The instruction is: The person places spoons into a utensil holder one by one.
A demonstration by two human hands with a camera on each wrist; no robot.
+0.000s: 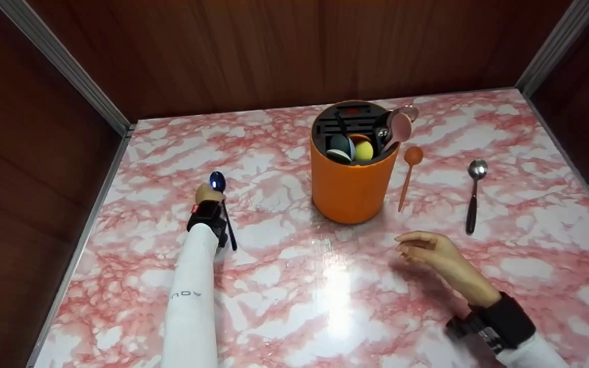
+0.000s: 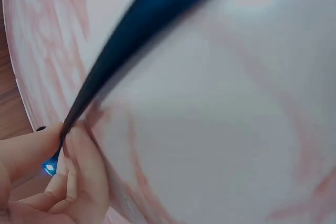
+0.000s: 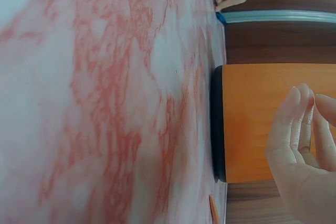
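Note:
My left hand (image 1: 207, 193) pinches a shiny dark blue spoon (image 1: 217, 181) near its bowl, at the left of the table. In the left wrist view, the thumb and fingers (image 2: 84, 166) hold the spoon's thin neck, and the handle (image 2: 126, 40) runs up toward the camera. On the right, my right hand (image 1: 435, 253) hovers above the table with loosely bent fingers and nothing in them. Nearest to it are an orange spoon (image 1: 413, 155) and a metal spoon with a dark handle (image 1: 471, 214), both lying on the table.
An orange utensil holder (image 1: 353, 191) with a black slotted top stands behind the hands, right of centre. It bears a pink spoon (image 1: 400, 128), a yellow piece (image 1: 363, 151) and other utensils. Brown wood-look panels (image 1: 274, 51) enclose the marbled red-and-white table (image 1: 274, 276).

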